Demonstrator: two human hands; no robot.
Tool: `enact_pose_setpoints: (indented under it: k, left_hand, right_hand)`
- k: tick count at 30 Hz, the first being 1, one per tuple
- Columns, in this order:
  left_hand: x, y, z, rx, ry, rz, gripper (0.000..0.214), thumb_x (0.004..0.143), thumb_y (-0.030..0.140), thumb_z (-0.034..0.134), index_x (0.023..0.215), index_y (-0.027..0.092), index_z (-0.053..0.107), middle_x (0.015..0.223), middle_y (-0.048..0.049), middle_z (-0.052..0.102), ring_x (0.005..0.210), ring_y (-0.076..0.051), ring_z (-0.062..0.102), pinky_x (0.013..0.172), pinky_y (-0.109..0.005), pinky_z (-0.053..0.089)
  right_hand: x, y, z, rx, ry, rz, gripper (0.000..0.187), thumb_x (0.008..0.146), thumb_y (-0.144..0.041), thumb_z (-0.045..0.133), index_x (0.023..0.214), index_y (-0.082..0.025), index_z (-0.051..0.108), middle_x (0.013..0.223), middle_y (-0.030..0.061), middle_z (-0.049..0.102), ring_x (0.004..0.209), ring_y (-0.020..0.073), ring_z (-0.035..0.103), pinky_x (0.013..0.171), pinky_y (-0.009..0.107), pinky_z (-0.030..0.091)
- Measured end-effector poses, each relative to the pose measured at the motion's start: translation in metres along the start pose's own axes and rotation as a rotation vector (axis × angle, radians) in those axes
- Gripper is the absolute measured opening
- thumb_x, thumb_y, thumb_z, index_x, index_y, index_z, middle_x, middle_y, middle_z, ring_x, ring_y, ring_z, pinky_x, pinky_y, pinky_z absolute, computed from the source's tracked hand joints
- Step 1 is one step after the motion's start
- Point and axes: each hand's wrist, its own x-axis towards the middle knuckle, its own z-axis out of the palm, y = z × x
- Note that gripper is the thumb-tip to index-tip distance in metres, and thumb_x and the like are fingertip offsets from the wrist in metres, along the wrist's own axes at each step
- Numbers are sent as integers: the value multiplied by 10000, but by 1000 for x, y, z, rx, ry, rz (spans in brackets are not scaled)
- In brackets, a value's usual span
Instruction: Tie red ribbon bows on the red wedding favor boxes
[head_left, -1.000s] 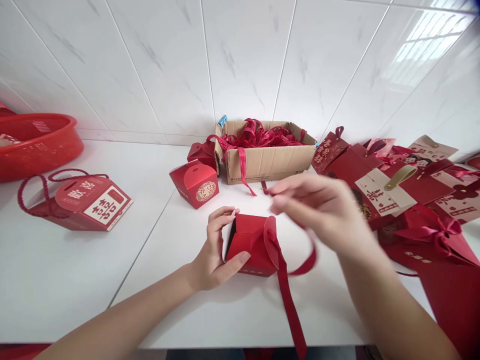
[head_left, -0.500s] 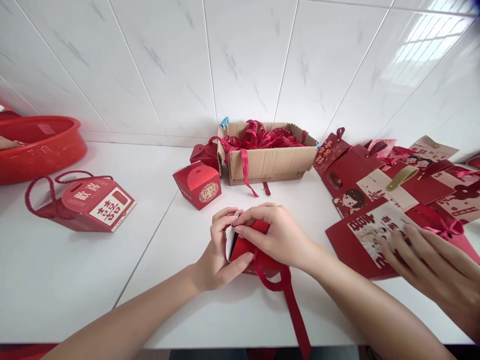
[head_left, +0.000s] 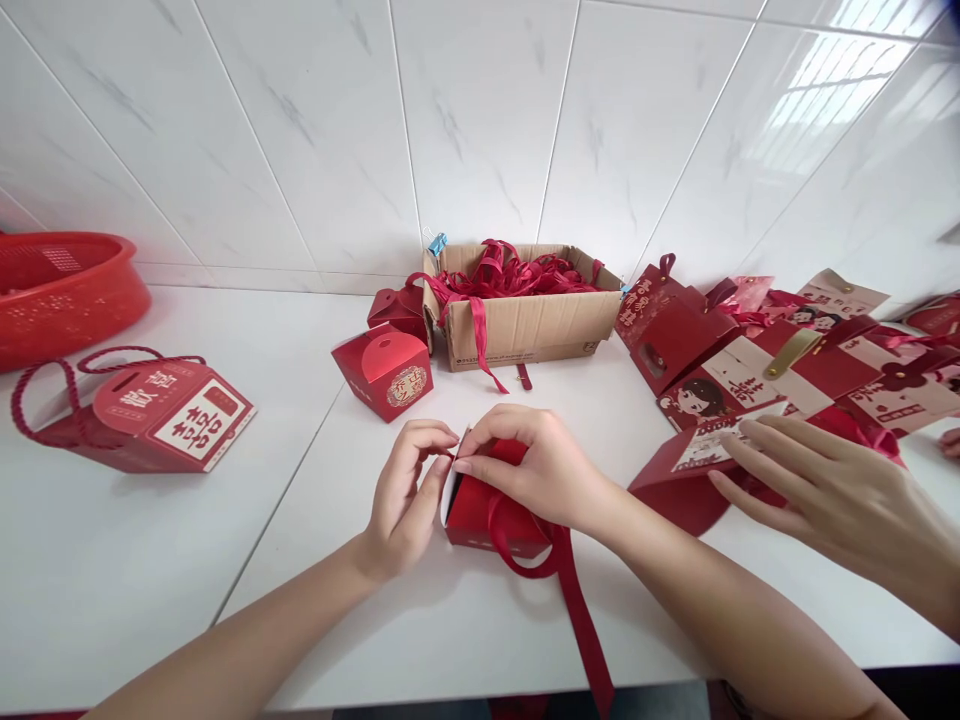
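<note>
A small red paper box [head_left: 491, 515] lies on the white table in front of me, with a dark red ribbon [head_left: 581, 625] looped around it and trailing toward the table's front edge. My left hand [head_left: 405, 495] grips the box's left end, fingers curled at its white open flap. My right hand [head_left: 536, 465] rests on top of the box, fingers pinched at the same flap edge. Another person's hand [head_left: 832, 495] reaches in from the right and presses on a flat red bag [head_left: 694, 470].
A cardboard box [head_left: 525, 320] of red ribbons stands at the back. Two folded red boxes [head_left: 386, 370] sit left of it. A red handled gift box [head_left: 157, 415] and a red basket [head_left: 64, 295] are far left. Flat gift bags [head_left: 795, 370] pile at right.
My right hand came down from above the ribbon onto the box's top. Another person's hand entered from the right and pulled a flat red bag closer.
</note>
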Motion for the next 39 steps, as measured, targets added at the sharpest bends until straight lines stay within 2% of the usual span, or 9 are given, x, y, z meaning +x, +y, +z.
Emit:
enact_pose_setpoints:
  k: [4, 8, 12, 17, 21, 24, 29, 32, 39]
  left_hand:
    - [3, 1, -1, -27, -40, -11, 118, 975, 214, 393, 980, 224, 510, 896, -19, 474, 836, -136, 481, 732, -263, 418]
    - [3, 1, -1, -68, -77, -99, 125, 986, 252, 367, 989, 232, 490, 898, -20, 484, 822, -137, 489, 681, -257, 414]
    - [3, 2, -2, -59, -91, -90, 128, 987, 260, 363, 949, 226, 480, 878, -20, 477, 800, -139, 484, 668, -264, 411]
    - [4, 1, -2, -11, -61, -53, 98, 973, 243, 393, 923, 218, 474, 857, -22, 470, 786, -147, 484, 662, -276, 417]
    - [3, 0, -2, -25, -90, -32, 101, 960, 276, 417, 916, 214, 483, 835, -20, 465, 728, -143, 466, 654, -288, 431]
    - [3, 1, -3, -102, -83, -115, 116, 945, 314, 453, 903, 215, 495, 824, -20, 493, 722, -145, 486, 641, -284, 447]
    - [15, 11, -9, -289, 81, -411, 172, 921, 353, 504, 845, 203, 534, 807, -14, 584, 706, -140, 560, 660, -280, 482]
    - [30, 14, -14, -424, 256, -526, 167, 892, 302, 521, 773, 187, 540, 688, -2, 593, 622, -130, 553, 597, -253, 472]
    - [60, -5, -43, -611, 666, -736, 206, 851, 127, 391, 690, 163, 516, 601, 3, 556, 518, -93, 528, 482, -214, 443]
  right_hand:
    - [0, 1, 1, 83, -1, 43, 36, 789, -194, 684, 758, -197, 668, 780, -19, 705, 726, 108, 633, 703, 225, 507]
    - [1, 0, 0, 129, 4, 65, 65, 775, -197, 701, 748, -194, 642, 769, -24, 699, 728, 110, 641, 716, 232, 514]
    - [1, 0, 0, 124, 1, 40, 75, 781, -183, 687, 745, -194, 623, 774, -24, 690, 731, 109, 639, 719, 233, 514]
    - [-1, 1, 1, 17, 66, -116, 74, 816, -238, 660, 840, -195, 605, 869, 13, 662, 835, 135, 626, 783, 270, 507]
    - [-1, 0, 3, -120, 100, -218, 231, 802, -312, 682, 972, -185, 592, 1061, 69, 644, 994, 173, 603, 885, 316, 475]
    - [-2, -2, 5, -247, 35, -180, 219, 791, -338, 683, 931, -194, 595, 925, 34, 679, 869, 173, 615, 870, 352, 451]
    - [-4, -3, 9, -369, 17, -122, 116, 828, -273, 611, 913, -194, 599, 814, 24, 680, 808, 181, 608, 853, 365, 412]
    - [-4, -2, 8, -387, 5, -107, 142, 818, -270, 610, 935, -189, 597, 835, 32, 685, 820, 189, 609, 860, 370, 406]
    - [-5, 1, 8, -404, -2, -103, 144, 830, -254, 587, 956, -185, 598, 883, 46, 694, 850, 199, 617, 879, 386, 397]
